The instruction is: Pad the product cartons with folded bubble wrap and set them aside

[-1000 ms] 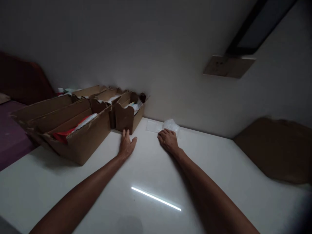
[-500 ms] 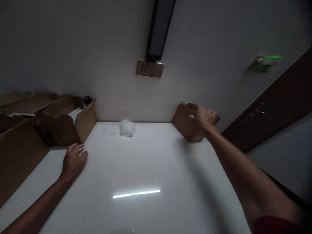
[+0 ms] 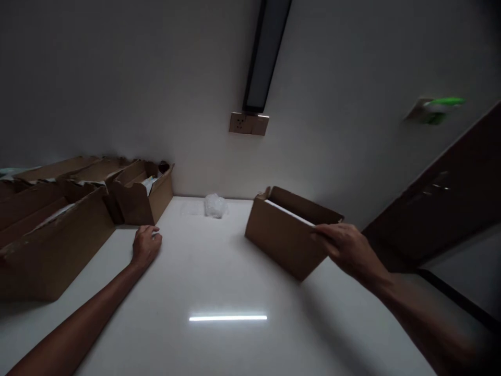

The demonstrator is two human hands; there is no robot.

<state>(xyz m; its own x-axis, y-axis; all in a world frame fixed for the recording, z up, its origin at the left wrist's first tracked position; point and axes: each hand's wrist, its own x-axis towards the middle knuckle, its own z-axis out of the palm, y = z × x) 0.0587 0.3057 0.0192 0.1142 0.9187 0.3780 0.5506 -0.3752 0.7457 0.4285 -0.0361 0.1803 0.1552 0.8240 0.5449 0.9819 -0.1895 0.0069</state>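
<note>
My right hand (image 3: 346, 248) grips the near rim of an open brown cardboard box (image 3: 279, 235), which sits tilted on the white table (image 3: 219, 292) right of centre. My left hand (image 3: 145, 244) rests palm down on the table, fingers curled, next to the nearest of a row of cardboard boxes (image 3: 143, 196) at the left. A small wad of clear bubble wrap (image 3: 214, 205) lies against the wall between the two hands.
Several open cardboard boxes (image 3: 50, 230) holding items line the left side of the table. A wall socket (image 3: 249, 124) and a dark vertical strip (image 3: 266, 52) are on the wall. A dark door (image 3: 442, 203) stands at the right.
My right hand left the bubble wrap, reached to the box at the right and has drawn it toward the middle of the table. My left hand stayed by the row of boxes.
</note>
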